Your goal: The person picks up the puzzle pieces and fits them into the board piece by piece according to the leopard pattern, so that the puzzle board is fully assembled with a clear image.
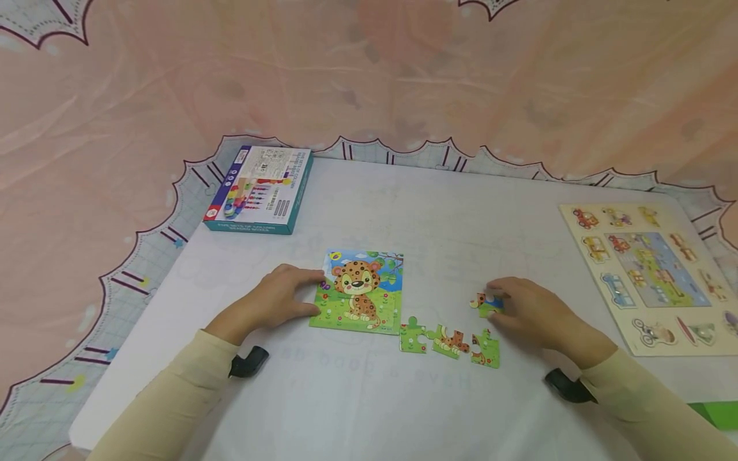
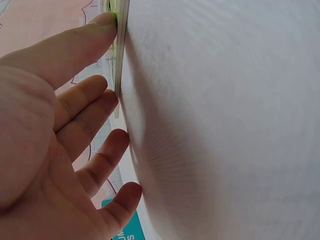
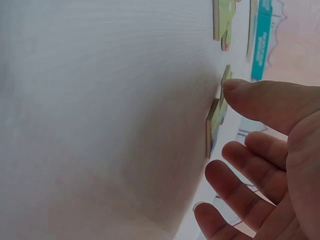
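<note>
A finished-looking leopard picture puzzle (image 1: 359, 291) lies flat on the white table. The thumb and fingertips of my left hand (image 1: 278, 298) touch its left edge, the other fingers loosely spread in the left wrist view. My right hand (image 1: 527, 314) pinches a small green and blue puzzle piece (image 1: 490, 307) between thumb and fingers, low over the table. Below the picture's right corner lie a green puzzle piece (image 1: 410, 339), a piece with leopard paws (image 1: 448, 343) and a green corner piece (image 1: 488, 351).
A flat teal-edged box (image 1: 259, 189) lies at the back left. On the right is a cream puzzle board (image 1: 634, 333) with vehicle and toy pictures. A patterned peach cloth (image 1: 369, 83) hangs behind the table. Something green (image 1: 717, 415) shows at the right edge.
</note>
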The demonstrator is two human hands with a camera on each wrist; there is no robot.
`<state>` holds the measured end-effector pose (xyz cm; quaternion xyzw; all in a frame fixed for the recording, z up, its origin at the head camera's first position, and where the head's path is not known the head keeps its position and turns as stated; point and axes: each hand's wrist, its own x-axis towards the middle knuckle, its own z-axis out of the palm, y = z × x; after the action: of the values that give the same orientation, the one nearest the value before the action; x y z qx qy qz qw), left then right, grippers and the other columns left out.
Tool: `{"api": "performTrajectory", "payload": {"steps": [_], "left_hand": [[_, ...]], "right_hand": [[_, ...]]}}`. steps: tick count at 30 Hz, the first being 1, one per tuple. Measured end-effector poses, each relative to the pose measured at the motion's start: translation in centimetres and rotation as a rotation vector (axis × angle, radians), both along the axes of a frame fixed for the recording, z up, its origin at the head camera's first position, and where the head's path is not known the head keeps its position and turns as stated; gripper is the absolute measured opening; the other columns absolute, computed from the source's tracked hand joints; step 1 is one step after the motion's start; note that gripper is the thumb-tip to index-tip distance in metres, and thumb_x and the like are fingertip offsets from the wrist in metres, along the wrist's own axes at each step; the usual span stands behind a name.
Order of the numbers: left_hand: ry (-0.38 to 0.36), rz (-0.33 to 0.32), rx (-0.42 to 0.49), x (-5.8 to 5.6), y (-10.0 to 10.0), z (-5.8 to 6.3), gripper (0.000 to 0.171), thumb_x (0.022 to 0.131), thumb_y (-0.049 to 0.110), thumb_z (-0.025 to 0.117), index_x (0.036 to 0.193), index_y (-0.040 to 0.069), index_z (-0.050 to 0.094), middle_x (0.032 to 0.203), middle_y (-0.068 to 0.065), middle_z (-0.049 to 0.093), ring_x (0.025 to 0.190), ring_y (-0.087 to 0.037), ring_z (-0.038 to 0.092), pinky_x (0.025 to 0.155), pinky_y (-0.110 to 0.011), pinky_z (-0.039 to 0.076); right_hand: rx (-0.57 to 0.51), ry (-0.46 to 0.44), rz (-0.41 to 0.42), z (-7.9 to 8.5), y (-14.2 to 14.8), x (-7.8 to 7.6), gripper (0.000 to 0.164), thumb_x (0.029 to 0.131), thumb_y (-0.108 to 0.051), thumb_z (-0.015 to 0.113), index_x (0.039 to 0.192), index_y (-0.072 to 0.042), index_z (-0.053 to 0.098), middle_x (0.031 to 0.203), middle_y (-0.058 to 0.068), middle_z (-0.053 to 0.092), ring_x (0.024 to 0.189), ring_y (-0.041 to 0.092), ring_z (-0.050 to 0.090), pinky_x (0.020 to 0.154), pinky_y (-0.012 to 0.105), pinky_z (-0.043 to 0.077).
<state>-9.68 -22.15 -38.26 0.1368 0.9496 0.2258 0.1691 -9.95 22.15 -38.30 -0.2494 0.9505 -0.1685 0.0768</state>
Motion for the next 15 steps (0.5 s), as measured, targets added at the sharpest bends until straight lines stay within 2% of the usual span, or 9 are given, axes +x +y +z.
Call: {"api": "performTrajectory", "payload": {"steps": [5, 15], "left_hand": [[-0.006, 0.005, 0.004, 0.06, 0.02, 0.07, 0.063, 0.085, 0.027, 0.081, 0.142, 0.012, 0.058, 0.142, -0.01, 0.056, 0.134, -0.038, 0.042, 0.109, -0.059, 0.033], [-0.006, 0.01, -0.002, 0.14, 0.07, 0.17, 0.063, 0.086, 0.029, 0.08, 0.142, 0.013, 0.058, 0.142, -0.01, 0.056, 0.133, -0.037, 0.042, 0.109, -0.059, 0.034]], "right_hand": [[0.002, -0.025, -0.021, -0.02, 0.4, 0.07, 0.051, 0.086, -0.017, 0.077, 0.129, 0.005, 0.06, 0.127, 0.022, 0.063, 0.118, 0.041, 0.058, 0.099, 0.057, 0.045], [0.001, -0.029, -0.026, 0.09, 0.83, 0.07, 0.042, 0.087, -0.016, 0.075, 0.122, 0.005, 0.064, 0.118, 0.019, 0.066, 0.111, 0.038, 0.061, 0.095, 0.057, 0.048]]}}
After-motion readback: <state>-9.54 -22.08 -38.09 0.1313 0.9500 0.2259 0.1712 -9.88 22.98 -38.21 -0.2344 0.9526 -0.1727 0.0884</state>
